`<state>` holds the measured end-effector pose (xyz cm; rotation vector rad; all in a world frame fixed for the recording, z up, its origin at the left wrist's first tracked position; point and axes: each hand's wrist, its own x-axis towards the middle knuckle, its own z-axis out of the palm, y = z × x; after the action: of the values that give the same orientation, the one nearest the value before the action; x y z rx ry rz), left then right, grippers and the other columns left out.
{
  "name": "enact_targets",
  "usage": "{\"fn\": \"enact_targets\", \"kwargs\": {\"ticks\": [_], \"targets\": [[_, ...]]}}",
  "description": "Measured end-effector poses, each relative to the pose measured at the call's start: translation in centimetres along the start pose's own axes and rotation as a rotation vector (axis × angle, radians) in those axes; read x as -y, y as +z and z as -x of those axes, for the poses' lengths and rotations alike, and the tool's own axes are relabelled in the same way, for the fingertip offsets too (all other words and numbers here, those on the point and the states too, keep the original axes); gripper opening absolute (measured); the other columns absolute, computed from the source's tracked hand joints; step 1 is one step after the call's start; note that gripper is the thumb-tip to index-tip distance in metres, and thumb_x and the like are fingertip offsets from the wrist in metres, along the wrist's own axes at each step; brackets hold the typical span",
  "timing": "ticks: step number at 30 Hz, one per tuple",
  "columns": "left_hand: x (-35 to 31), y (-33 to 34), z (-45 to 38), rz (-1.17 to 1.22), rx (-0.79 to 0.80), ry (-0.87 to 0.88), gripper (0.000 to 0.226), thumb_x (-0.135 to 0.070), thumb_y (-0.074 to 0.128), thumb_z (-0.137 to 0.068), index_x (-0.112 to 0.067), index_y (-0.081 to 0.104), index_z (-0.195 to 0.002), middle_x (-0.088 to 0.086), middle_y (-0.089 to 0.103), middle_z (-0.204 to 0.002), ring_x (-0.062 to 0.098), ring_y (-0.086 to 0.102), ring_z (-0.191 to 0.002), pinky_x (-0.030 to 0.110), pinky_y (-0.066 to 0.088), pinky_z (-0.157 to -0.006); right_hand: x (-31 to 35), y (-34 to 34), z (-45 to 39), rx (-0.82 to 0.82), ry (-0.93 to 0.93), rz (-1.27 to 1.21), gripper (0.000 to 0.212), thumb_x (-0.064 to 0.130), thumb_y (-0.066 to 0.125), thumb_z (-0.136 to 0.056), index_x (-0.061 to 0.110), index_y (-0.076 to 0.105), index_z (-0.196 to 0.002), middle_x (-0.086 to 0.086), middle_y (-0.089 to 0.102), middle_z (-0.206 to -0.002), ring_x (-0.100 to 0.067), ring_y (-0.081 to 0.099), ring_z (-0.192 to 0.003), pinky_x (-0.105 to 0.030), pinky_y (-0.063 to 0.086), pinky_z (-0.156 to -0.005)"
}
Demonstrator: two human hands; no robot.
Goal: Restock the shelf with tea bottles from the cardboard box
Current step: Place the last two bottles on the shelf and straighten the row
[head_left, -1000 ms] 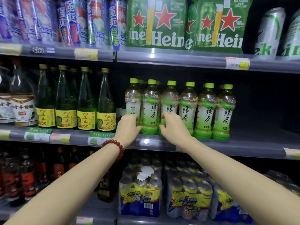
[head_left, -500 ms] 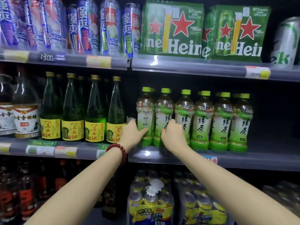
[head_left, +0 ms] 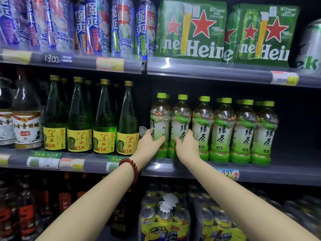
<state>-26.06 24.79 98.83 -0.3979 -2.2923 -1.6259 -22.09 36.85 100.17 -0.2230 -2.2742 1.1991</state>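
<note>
Green-capped clear plastic tea bottles [head_left: 160,126] on grey metal shelf [head_left: 191,168]: we seat two, fingers [head_left: 160,140] clamped; release follows, we judge.

A: Tea bottles [head_left: 224,131] — what's the look?

B: Clear plastic, lime-green caps, pale green-and-white labels w/ dark Chinese characters, green bands at the base. All upright, caps on.

A: Where?

B: Middle shelf [head_left: 286,173], right section, front row of six side by side, touching or nearly so, near the front edge. More caps show behind, so at least a 2nd row. Leftmost bottle [head_left: 159,122] is turned, label partly sideways.
</note>
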Motion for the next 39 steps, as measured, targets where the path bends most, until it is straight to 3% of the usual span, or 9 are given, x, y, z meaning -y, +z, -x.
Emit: {"fn": "enact_targets", "kwargs": {"ticks": [4, 7, 9, 14, 19, 22, 25, 31, 39], "targets": [[0.2, 0.2, -0.1, -0.168, -0.118, 0.059, 0.05, -0.035, 0.07, -0.081, -0.009, 0.051, -0.119, 0.002, 0.063, -0.111, 0.016, 0.058, -0.096, 0.028, 0.05, -0.085, 0.3, 0.2, 0.4, -0.058, 0.037, 0.014, 0.048, 0.023, 0.057, -0.095, 0.004, 0.037, -0.134, -0.019, 0.057, -0.125, -0.034, 0.058, -0.109, -0.035, 0.043, -0.077], [-0.1, 1.0, -0.1, -0.341, -0.206, -0.004, 0.071, -0.047, 0.07, -0.077, -0.003, 0.044, -0.127, 0.017, 0.054, -0.124, 0.03, 0.055, -0.112, 0.041, 0.049, -0.094, 0.4, -0.5, 0.8, -0.124, 0.054, 0.122, 0.048, 0.037, 0.066, -0.087, 0.005, 0.05, -0.119, -0.013, 0.063, -0.112, -0.029, 0.058, -0.091, -0.033, 0.04, -0.067], [-0.5, 1.0, -0.1, -0.383, -0.179, -0.029, 0.077, -0.046, 0.069, -0.078, 0.0, 0.039, -0.131, 0.019, 0.051, -0.126, 0.032, 0.052, -0.115, 0.039, 0.049, -0.094, 0.1, -0.8, 0.7, -0.102, 0.038, 0.106, 0.051, 0.038, 0.068, -0.086, 0.005, 0.051, -0.12, -0.012, 0.064, -0.111, -0.022, 0.049, -0.082, -0.033, 0.041, -0.067], [-0.3, 0.1, 0.2, -0.173, -0.059, -0.008, 0.053, -0.029, 0.075, -0.077, -0.01, 0.047, -0.118, 0.007, 0.062, -0.118, 0.023, 0.06, -0.108, 0.028, 0.049, -0.085, -0.3, -0.8, 0.9, 0.04, -0.001, -0.014, 0.067, 0.026, 0.07, -0.086, 0.005, 0.031, -0.135, -0.02, 0.054, -0.126, -0.026, 0.048, -0.095, -0.034, 0.04, -0.077], [0.1, 0.1, 0.5, -0.164, -0.116, 0.065, 0.052, -0.03, 0.078, -0.073, -0.01, 0.052, -0.114, 0.006, 0.066, -0.113, 0.019, 0.063, -0.101, 0.027, 0.05, -0.081, -0.3, -1.0, 0.9, 0.018, -0.022, 0.015, 0.053, 0.025, 0.069, -0.086, 0.007, 0.038, -0.126, -0.017, 0.057, -0.121, -0.03, 0.056, -0.099, -0.037, 0.046, -0.079], [0.9, 0.4, 0.6, -0.199, -0.139, 0.106, 0.052, -0.033, 0.077, -0.074, -0.01, 0.051, -0.113, 0.006, 0.066, -0.109, 0.014, 0.06, -0.091, 0.023, 0.049, -0.074, -0.7, -1.0, 1.1, 0.02, -0.049, 0.029, 0.06, 0.027, 0.067, -0.088, 0.007, 0.037, -0.135, -0.013, 0.055, -0.123, -0.028, 0.055, -0.106, -0.03, 0.04, -0.079], [1.2, 0.6, 0.5, -0.254, -0.148, 0.124, 0.054, -0.036, 0.075, -0.075, -0.009, 0.05, -0.114, 0.005, 0.067, -0.108, 0.014, 0.06, -0.089, 0.022, 0.047, -0.072, -1.2, -0.9, 1.0, -0.014, -0.084, 0.044, 0.058, 0.027, 0.068, -0.087, 0.007, 0.039, -0.134, -0.013, 0.06, -0.117, -0.02, 0.052, -0.092, -0.028, 0.041, -0.075], [0.9, 0.7, 1.1, -0.231, -0.147, 0.124, 0.054, -0.034, 0.073, -0.078, -0.009, 0.047, -0.119, 0.002, 0.063, -0.106, 0.011, 0.056, -0.086, 0.021, 0.045, -0.073, -1.1, -0.6, 1.1, -0.025, -0.099, 0.091, 0.061, 0.028, 0.066, -0.089, 0.006, 0.035, -0.136, -0.013, 0.064, -0.112, -0.026, 0.062, -0.1, -0.031, 0.046, -0.077], [-1.5, 0.1, 1.4, -0.605, -0.089, -0.012, 0.05, -0.038, 0.068, -0.082, -0.002, 0.049, -0.112, 0.014, 0.062, -0.109, 0.026, 0.061, -0.097, 0.028, 0.049, -0.072, -0.6, -2.8, 0.9, 0.08, -0.061, 0.112, 0.045, 0.021, 0.061, -0.092, 0.002, 0.044, -0.129, -0.016, 0.058, -0.114, -0.021, 0.052, -0.089, -0.032, 0.044, -0.077]]}}
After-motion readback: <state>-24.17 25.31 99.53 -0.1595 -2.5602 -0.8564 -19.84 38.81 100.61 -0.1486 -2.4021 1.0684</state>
